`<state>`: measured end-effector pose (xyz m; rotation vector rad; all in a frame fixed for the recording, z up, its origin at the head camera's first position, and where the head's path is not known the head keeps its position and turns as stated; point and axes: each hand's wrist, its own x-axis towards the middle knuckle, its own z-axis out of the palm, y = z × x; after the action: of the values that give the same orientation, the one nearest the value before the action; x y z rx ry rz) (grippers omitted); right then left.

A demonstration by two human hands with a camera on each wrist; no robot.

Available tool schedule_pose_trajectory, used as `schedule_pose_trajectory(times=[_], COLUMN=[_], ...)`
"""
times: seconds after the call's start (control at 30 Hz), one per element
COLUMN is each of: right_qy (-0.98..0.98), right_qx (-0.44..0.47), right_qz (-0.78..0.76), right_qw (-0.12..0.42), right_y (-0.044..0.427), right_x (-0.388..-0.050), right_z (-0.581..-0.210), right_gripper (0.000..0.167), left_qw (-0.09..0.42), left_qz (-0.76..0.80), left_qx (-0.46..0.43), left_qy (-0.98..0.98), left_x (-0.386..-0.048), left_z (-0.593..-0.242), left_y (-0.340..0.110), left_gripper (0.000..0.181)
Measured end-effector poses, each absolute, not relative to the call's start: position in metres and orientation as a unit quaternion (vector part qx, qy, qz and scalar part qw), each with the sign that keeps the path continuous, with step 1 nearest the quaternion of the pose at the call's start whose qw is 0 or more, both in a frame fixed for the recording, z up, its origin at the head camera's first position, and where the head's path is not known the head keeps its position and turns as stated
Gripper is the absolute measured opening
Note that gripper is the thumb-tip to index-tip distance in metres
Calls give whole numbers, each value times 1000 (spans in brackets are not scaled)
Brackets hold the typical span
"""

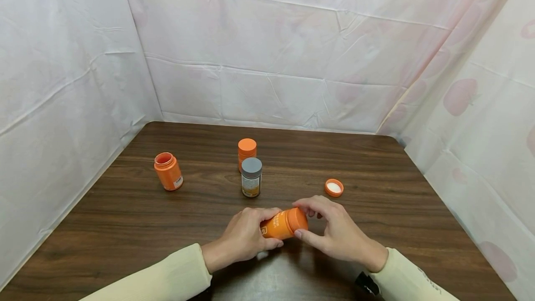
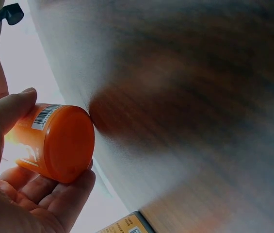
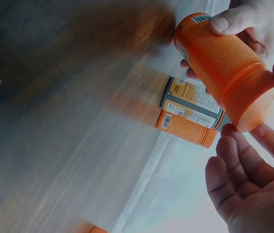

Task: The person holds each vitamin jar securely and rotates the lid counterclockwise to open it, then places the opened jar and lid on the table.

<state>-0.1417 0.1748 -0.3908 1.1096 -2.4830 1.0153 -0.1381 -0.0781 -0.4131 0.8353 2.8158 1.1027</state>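
Note:
My left hand (image 1: 244,232) grips the body of an orange bottle (image 1: 277,225), which is tilted with its capped end toward the right. The flat round base of that bottle (image 2: 70,144) faces the camera in the left wrist view. At the other end, the thumb and fingers of my right hand (image 1: 340,229) pinch the orange cap (image 1: 297,219), which sits on the bottle. In the right wrist view the cap (image 3: 255,104) lies between the thumb and fingertips, while the remaining fingers are loosely bent beneath it.
Beyond my hands stands a grey-lidded jar (image 1: 251,181), with a capped orange bottle (image 1: 246,149) partly hidden behind it. An uncapped orange bottle (image 1: 169,174) stands at the left. On the right, a loose orange cap (image 1: 334,188) lies with its white inside up on the wooden table (image 1: 376,166).

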Motion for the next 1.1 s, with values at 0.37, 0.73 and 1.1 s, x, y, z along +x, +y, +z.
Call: schedule_pose_trajectory(times=[0.37, 0.73, 1.1], right_qy=[-824, -822, -825], right_qx=[425, 430, 421], right_qz=[355, 352, 354], right_qw=[118, 122, 132], right_y=[177, 178, 175], right_x=[-143, -143, -141], right_z=[-388, -388, -387], right_gripper=[59, 67, 60], left_qw=[-6, -9, -8], left_qz=[348, 344, 345], left_qx=[271, 273, 270], left_qy=[897, 899, 899], left_x=[-138, -138, -138], left_z=[-413, -413, -413], left_y=[-78, -78, -78], left_gripper=[51, 54, 52])
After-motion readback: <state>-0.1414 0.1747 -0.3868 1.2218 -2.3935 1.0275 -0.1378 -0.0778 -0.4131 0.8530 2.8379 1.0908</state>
